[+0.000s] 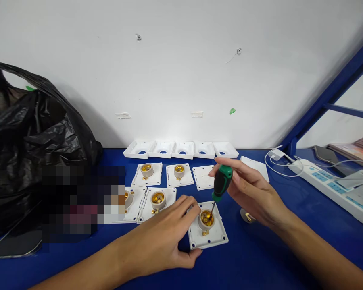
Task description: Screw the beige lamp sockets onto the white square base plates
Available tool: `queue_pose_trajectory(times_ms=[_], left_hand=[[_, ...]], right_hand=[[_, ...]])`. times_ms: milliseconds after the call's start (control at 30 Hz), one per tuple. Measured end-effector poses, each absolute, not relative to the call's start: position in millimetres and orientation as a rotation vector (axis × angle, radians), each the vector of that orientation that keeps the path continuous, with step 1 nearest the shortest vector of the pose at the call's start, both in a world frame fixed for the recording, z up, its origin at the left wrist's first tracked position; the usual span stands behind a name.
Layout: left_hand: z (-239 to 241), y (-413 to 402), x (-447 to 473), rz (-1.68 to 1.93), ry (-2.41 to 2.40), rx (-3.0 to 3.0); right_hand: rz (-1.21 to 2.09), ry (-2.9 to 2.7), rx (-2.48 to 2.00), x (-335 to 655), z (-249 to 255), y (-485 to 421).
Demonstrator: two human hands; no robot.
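My right hand is closed around the green and black handle of a screwdriver. The screwdriver's shaft points down into the brass-lined lamp socket that sits on a white square plate. Gripping that plate by its left side is my left hand, thumb at the near edge and fingers at the far left corner. Beyond my left hand lie other plates with sockets, among them one plate close to my wrist. A loose round socket piece is partly hidden beneath my right hand.
White box covers stand in a row along the wall. A bare white plate lies behind my right hand. At left are a black plastic bag and a pixelated patch. A power strip with cables is at right, on the blue table.
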State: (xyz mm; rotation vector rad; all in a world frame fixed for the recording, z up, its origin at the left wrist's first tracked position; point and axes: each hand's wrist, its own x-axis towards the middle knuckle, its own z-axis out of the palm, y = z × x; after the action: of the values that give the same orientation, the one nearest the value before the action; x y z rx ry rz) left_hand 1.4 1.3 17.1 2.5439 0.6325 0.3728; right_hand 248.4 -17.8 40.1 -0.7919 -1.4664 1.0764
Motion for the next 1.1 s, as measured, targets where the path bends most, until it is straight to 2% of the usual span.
queue_pose_trajectory(times_ms=[200, 400, 833, 1100], left_hand=[[13.5, 5.5, 2.1, 0.34, 0.589, 2.553], [11.4, 5.3, 0.6, 0.39, 0.594, 2.487], [11.1, 5.7, 0.2, 0.372, 0.613, 2.423], [12.3, 7.0, 0.5, 0.341, 0.608, 2.403]], right_hand=[[1.106, -1.498, -0.766, 248.6, 41.6, -19.7], [0.814, -1.616, -0.813, 239.9, 50.4, -29.2], [0.794, -1.683, -0.847, 237.3, 38.8, -30.7], [0.552, -1.721, -0.788, 233.8, 35.6, -30.6]])
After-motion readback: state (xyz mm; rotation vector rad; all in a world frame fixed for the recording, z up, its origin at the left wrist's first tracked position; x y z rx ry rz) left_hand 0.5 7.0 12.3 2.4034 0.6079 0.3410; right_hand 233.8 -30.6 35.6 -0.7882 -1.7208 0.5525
